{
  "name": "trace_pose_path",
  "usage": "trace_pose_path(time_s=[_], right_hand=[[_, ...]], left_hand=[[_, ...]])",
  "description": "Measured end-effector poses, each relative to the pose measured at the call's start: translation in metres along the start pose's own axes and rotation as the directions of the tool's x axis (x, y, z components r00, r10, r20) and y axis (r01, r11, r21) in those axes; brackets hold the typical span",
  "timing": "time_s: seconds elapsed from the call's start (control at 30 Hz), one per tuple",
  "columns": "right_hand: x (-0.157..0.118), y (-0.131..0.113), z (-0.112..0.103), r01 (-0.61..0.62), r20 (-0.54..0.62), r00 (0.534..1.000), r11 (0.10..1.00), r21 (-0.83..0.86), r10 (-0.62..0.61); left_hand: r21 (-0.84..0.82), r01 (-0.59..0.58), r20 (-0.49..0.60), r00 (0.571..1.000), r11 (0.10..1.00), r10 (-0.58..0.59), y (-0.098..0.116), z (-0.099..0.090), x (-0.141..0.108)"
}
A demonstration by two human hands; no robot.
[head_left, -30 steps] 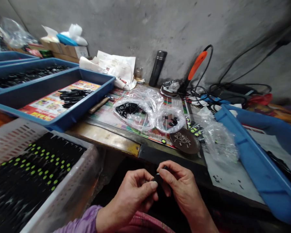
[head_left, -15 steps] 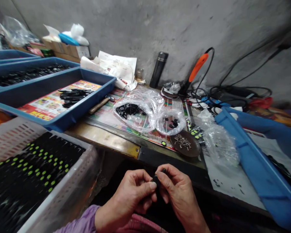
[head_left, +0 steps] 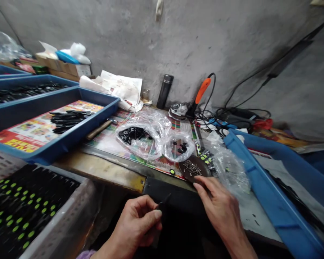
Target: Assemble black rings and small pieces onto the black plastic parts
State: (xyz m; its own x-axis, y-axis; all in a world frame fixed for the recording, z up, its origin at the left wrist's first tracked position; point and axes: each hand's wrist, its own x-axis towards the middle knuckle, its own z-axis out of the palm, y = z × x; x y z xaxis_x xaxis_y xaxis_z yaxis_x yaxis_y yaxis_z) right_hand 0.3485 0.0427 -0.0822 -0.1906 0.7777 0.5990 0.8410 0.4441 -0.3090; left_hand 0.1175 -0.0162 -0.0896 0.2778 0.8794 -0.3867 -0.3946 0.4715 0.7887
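My left hand (head_left: 139,223) is closed, its thumb and forefinger pinching a small black piece (head_left: 162,205); a thin dark tip points up from it, and the rest is hidden by the fingers. My right hand (head_left: 223,207) reaches over the near rim of a round brown dish (head_left: 185,172), fingers slightly apart with nothing visible between them. Small metal screws (head_left: 192,168) lie heaped in that dish. Left of it, at the bench edge, sits one black piece with a green dot (head_left: 172,172).
Two clear plastic bags with black parts (head_left: 133,135) (head_left: 181,147) lie open on the bench. Blue trays (head_left: 112,104) (head_left: 270,194) stand left and right. A white basket (head_left: 82,190) holds green-dotted black pieces. An orange-handled tool (head_left: 202,90) and a black flask (head_left: 165,91) stand by the wall.
My right hand has let go of the black piece and moved right and forward to the screw dish. My left hand keeps its pinch. The whole view has shifted slightly.
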Motion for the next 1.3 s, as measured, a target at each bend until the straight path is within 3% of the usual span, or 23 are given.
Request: trace_pose_path(time_s=[0.07, 0.17, 0.63, 1.0, 1.1, 1.3], right_hand=[[0.003, 0.012, 0.003, 0.064, 0.031, 0.998, 0.985, -0.159, -0.06], [0.003, 0.022, 0.009, 0.126, 0.086, 0.99, 0.961, -0.245, -0.108], [0.0, 0.012, 0.012, 0.151, 0.049, 0.988, 0.958, -0.245, -0.144], [-0.004, 0.011, 0.008, 0.056, -0.073, 0.996, 0.994, 0.097, -0.049], [-0.009, -0.007, 0.002, 0.018, -0.105, 0.994, 0.977, 0.211, 0.004], [-0.027, -0.063, -0.005, -0.058, 0.026, 0.998, 0.89, 0.452, 0.052]], left_hand=[[0.001, 0.008, -0.018, 1.0, 1.0, -0.008, 0.001, -0.001, 0.002], [0.016, 0.018, -0.036, 0.999, 1.0, -0.018, 0.003, -0.001, 0.004], [0.036, 0.031, -0.045, 0.999, 0.999, -0.03, -0.002, -0.002, 0.006], [0.024, 0.016, -0.062, 0.998, 1.0, -0.014, -0.003, 0.003, 0.003], [0.008, 0.011, -0.056, 0.998, 1.0, -0.011, -0.003, 0.005, 0.001], [-0.034, -0.023, -0.044, 0.999, 0.999, 0.021, -0.004, 0.01, 0.0]])
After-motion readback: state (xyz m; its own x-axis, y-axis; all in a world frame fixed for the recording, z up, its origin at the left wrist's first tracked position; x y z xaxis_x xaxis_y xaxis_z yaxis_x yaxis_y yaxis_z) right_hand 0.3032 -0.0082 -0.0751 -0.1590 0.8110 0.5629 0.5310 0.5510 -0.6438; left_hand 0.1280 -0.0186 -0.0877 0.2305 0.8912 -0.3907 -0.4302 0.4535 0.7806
